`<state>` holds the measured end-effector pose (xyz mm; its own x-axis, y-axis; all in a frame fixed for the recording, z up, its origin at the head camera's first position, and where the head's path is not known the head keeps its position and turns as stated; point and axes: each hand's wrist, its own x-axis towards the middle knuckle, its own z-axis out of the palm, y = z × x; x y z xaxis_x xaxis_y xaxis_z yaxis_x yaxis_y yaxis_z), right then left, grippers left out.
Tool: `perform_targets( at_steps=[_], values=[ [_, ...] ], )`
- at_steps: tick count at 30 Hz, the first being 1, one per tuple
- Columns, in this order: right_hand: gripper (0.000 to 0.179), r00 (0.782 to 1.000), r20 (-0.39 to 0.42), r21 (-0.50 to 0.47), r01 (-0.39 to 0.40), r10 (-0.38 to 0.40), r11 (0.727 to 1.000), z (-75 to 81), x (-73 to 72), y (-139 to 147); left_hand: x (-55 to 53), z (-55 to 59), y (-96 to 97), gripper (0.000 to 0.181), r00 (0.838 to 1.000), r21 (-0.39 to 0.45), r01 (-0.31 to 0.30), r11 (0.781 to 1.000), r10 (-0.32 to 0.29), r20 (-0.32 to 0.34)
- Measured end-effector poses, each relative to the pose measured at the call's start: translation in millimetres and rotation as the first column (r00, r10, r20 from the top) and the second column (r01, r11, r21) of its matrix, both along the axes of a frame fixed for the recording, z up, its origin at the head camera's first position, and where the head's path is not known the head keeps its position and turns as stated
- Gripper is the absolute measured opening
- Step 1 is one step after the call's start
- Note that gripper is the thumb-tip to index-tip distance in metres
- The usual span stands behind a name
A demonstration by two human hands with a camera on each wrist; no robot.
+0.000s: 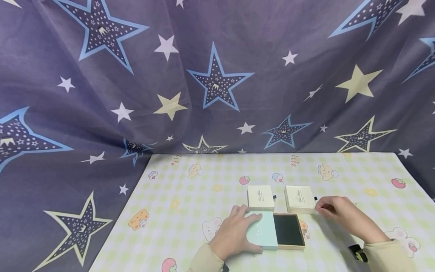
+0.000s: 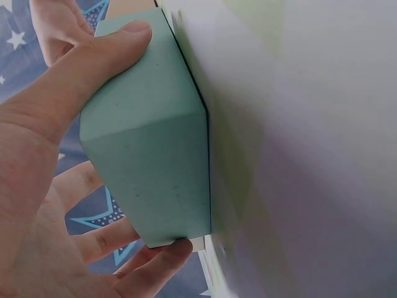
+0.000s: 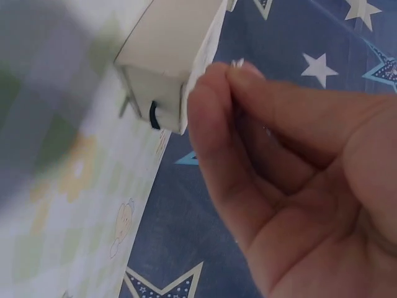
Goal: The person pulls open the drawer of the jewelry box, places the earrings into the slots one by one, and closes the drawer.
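My left hand [image 1: 234,234] grips a mint-green drawer box [image 1: 266,236] across its sleeve, thumb on the near side and fingers at the far side. The box's drawer [image 1: 289,230] is slid out to the right and shows a black lining. In the left wrist view, the thumb presses on the green sleeve [image 2: 149,161]. My right hand [image 1: 334,209] is raised beside a cream box [image 1: 300,199]. Its thumb and forefinger pinch a tiny silvery piece [image 3: 237,63], mostly hidden by the fingertips; its kind cannot be made out.
Another cream box [image 1: 260,197] with a black pull tab stands behind the green one. The right cream box also has a black tab [image 3: 154,115]. A checked, cartoon-printed cloth [image 1: 163,226] covers the table, and a star-patterned curtain [image 1: 217,124] hangs behind it.
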<state>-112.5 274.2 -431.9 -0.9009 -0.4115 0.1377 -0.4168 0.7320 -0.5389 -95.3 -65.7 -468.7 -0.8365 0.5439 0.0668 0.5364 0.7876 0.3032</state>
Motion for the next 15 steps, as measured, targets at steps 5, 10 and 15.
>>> perform_targets(
  at_steps=[5,10,15],
  values=[
    [0.007,0.996,0.005,-0.005,-0.094,0.094,0.996,1.6,-1.7,-6.8,-0.9,0.1,0.3,0.089,1.000,-0.006,0.002,1.000,-0.003,-0.014],
    [0.009,0.984,-0.021,-0.007,-0.179,0.179,0.984,-1.1,-2.9,-12.9,-0.6,0.0,0.2,0.089,1.000,-0.012,-0.001,1.000,0.001,-0.009],
    [0.020,0.956,-0.057,-0.068,-0.290,0.286,0.955,-6.4,-3.2,-22.0,0.4,0.0,-0.3,0.089,1.000,-0.021,-0.001,1.000,0.001,-0.011]
  ],
)
